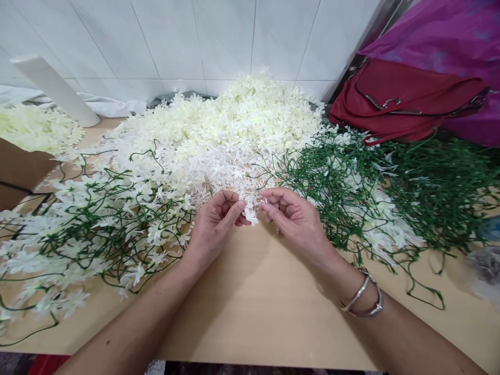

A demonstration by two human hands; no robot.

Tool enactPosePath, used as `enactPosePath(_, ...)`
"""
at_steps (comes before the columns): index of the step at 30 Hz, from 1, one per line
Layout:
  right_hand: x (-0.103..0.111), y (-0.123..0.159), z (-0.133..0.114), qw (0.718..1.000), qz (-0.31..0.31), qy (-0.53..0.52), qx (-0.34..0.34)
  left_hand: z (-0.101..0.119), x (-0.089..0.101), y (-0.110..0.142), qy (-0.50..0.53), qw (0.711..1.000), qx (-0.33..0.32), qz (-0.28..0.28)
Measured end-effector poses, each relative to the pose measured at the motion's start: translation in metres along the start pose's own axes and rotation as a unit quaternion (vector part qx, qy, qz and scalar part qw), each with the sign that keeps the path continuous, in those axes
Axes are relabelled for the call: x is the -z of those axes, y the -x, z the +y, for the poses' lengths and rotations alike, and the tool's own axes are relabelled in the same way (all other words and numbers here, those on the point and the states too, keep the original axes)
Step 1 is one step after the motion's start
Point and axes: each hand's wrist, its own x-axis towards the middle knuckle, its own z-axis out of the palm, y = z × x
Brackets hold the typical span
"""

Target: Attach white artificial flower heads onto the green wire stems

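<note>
Over the middle of the table, my left hand (217, 221) is closed in a pinch on a small white artificial flower (250, 213). Facing it, just to the right, my right hand (295, 216) has its thumb and forefinger pressed together. Whatever lies between those right fingertips is too small to name. Behind both hands spreads a heap of thin white plastic stems (219, 169), and past that rises a big pile of cream-white petals (258, 114). Green wiry stems (324, 182) lie tangled close to my right hand.
White flowers on green stems (117, 219) cover the left of the table (258, 312). More green stems (441, 182) are heaped at right, below a red handbag (410, 101) and a purple bag (441, 36). A white roll (58, 91) leans near a cardboard box (23, 172).
</note>
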Motion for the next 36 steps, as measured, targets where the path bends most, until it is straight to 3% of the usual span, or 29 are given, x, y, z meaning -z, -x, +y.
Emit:
enactPosePath(5,0.0,-0.001,-0.003,1.0,-0.002,-0.013,-0.014,0.001,0.0,0.002,-0.07,0.997,-0.036,0.014)
enactPosePath(13,0.004,-0.003,-0.009,0.999,0.013,-0.021,-0.023,-0.001,-0.002,-0.004,0.033,0.998,-0.017,0.046)
enactPosePath(18,0.006,-0.004,-0.007,0.999,0.027,0.035,0.024,-0.001,0.0,-0.005,0.033,0.998,-0.02,0.055)
enactPosePath(22,0.005,-0.004,-0.011,0.996,0.043,0.021,0.072,-0.001,-0.001,-0.003,0.044,0.997,0.018,0.055)
enactPosePath(27,0.0,0.001,-0.014,0.997,0.031,-0.022,0.065,0.002,-0.004,-0.002,0.038,0.997,0.038,0.051)
enactPosePath(31,-0.004,0.006,-0.012,0.995,0.025,-0.004,0.097,0.005,-0.005,-0.001,0.052,0.996,0.048,0.049)
enactPosePath(36,-0.006,0.007,-0.012,0.987,0.026,0.056,0.15,0.004,-0.007,0.002,0.082,0.995,0.059,0.009)
